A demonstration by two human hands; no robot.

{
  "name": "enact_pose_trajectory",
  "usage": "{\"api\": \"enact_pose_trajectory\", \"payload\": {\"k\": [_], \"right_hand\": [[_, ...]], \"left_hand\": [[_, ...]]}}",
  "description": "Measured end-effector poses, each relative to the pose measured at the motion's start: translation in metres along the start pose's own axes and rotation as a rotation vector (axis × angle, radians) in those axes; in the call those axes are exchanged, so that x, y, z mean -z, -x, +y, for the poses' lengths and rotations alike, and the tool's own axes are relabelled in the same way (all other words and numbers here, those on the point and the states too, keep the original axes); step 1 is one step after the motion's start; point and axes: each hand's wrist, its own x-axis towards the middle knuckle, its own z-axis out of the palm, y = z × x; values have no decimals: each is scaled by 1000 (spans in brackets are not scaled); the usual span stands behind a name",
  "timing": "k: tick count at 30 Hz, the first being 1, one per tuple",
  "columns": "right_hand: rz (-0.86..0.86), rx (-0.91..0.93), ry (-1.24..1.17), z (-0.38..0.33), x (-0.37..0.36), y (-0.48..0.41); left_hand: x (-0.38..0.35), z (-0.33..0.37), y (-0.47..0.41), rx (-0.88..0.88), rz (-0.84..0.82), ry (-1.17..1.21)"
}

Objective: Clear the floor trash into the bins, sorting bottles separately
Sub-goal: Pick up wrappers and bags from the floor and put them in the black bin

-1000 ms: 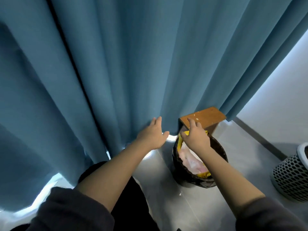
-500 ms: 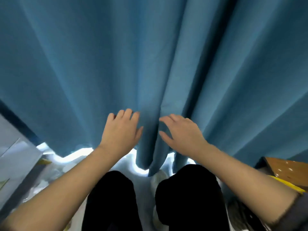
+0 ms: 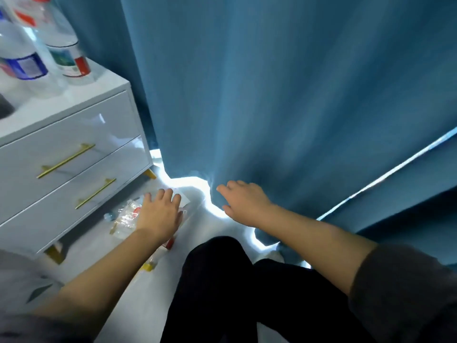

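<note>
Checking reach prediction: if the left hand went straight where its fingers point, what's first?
Likely the white scrap on the floor just beyond the left hand; past it, the blue curtain. Height unclear.

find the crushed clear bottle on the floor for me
In the head view it is left of centre: the crushed clear bottle lies on the floor in front of the white drawer unit, partly hidden by the left hand.

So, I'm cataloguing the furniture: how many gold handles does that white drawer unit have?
2. The upper handle and the lower handle beneath it are both on the front of the white drawer unit. The unit runs out of frame on the left, so more may be hidden.
</note>
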Motion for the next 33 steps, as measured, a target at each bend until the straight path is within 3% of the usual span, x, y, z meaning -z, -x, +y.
{"api": "enact_pose_trajectory", "payload": {"k": [7,20,27,33], "right_hand": [[-149,121,50,-12,-30,-58],[-393,165,50,-2,-81,-148],[-428,178,-60,-30,-143,-224],[-425,75,-166,-45,-188,-276]], "left_hand": [[-56,-47,16,151,-235,-26],[-136,-91,-20,479,-442,193],[-187,-111,-40,710,-481,398],[-215,-119,-61,890,-429,563]]}}
